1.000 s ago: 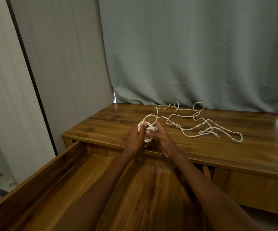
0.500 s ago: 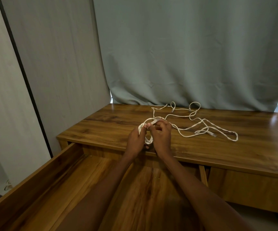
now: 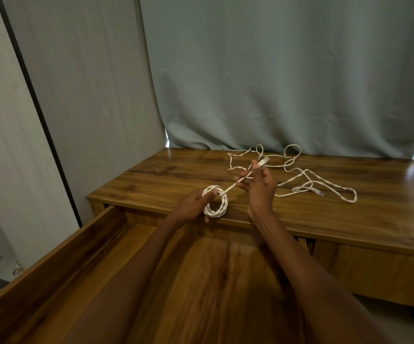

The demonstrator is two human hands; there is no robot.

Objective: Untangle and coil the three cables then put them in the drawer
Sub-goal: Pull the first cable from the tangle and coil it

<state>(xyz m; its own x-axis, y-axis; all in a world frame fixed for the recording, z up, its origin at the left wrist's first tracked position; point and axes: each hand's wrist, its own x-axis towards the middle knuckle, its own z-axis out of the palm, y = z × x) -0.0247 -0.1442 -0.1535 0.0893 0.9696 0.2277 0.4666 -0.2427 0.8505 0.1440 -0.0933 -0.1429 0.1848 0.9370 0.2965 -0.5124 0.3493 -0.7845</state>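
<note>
A white cable wound into a small coil (image 3: 216, 201) hangs at the desk's front edge, pinched by my left hand (image 3: 191, 205). Its free end (image 3: 248, 174) runs straight up and to the right, and my right hand (image 3: 260, 188) grips it just below the plug. More white cable lies loose and tangled (image 3: 297, 178) on the wooden desk top (image 3: 166, 180) behind my right hand. The open wooden drawer (image 3: 81, 244) extends below the desk edge toward me, under both forearms.
A grey-green curtain (image 3: 275, 70) hangs along the back of the desk. A pale wall with a dark vertical strip (image 3: 39, 112) stands to the left. A closed drawer front (image 3: 374, 271) sits at the right under the desk top.
My right hand has pulled the cable's end out of the coil, up and to the right. The coil in my left hand has drawn tighter and dropped slightly.
</note>
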